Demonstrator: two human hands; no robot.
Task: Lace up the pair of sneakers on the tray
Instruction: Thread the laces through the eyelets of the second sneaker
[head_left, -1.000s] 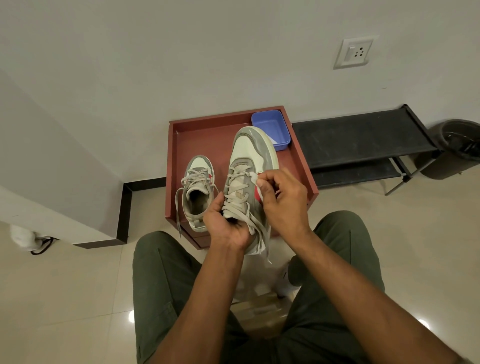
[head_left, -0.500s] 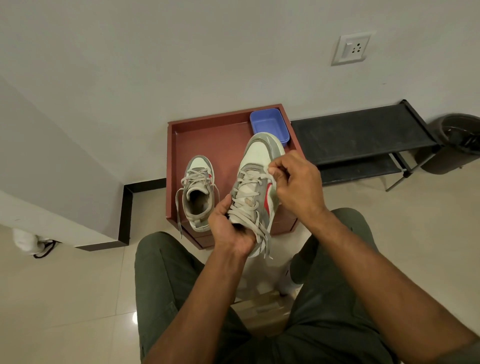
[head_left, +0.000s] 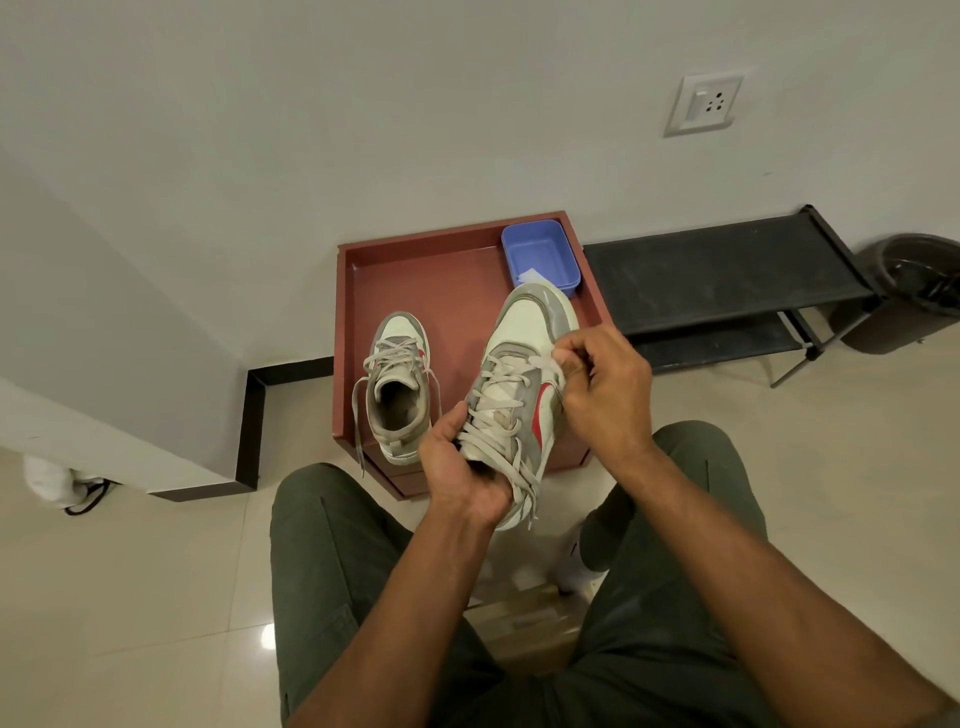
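- The second sneaker (head_left: 397, 384) is being left standing on the red tray (head_left: 441, 280), laces loose.
- The held sneaker (head_left: 519, 395) is being gripped at the heel by the left hand (head_left: 462, 473), fingers curled round it, above the tray's near edge.
- The lace (head_left: 545, 364) is being pinched by the right hand (head_left: 605, 384), which has been drawn further right than a second ago; judged, slack is being pulled through the lower eyelets.

Left hand (head_left: 457, 462) grips sneaker (head_left: 519, 384) heel; right hand (head_left: 602, 389) pinches lace (head_left: 545, 364) over tray (head_left: 441, 280).
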